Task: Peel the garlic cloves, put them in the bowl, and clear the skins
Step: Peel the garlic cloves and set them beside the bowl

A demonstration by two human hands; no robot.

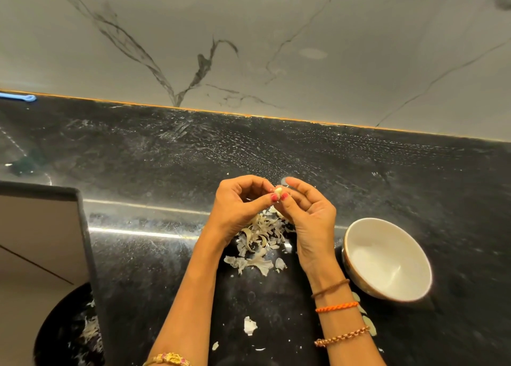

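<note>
Both hands pinch one garlic clove (278, 191) between them: the left hand (240, 205) has thumb and curled fingers closed on its left side, the right hand (307, 216) closes thumb and forefinger on its right, and the clove hangs in the air over the middle of the black counter (154, 155), well back from its front edge. Going from the biggest hazard down: the counter is slick and dark, and it ends at a raised front lip on the left, beyond which a round black bin (66, 329) already holds skins — a clove that pops out of so small a pinch could likely skid across the counter or drop off that edge. Next, the white bowl (387, 257) stands near the front right of the counter, just beside the right wrist; whether anything lies in it I cannot tell, but a careless swing of that forearm could probably knock it. Then the heap of skins (260, 241) lies directly below the hands, toward the front — a dropped clove would be hard to pick out among them. Smallest, the stray flakes (249, 325) near the front edge are light enough that a sleeve or breath may scatter them before clearing.
</note>
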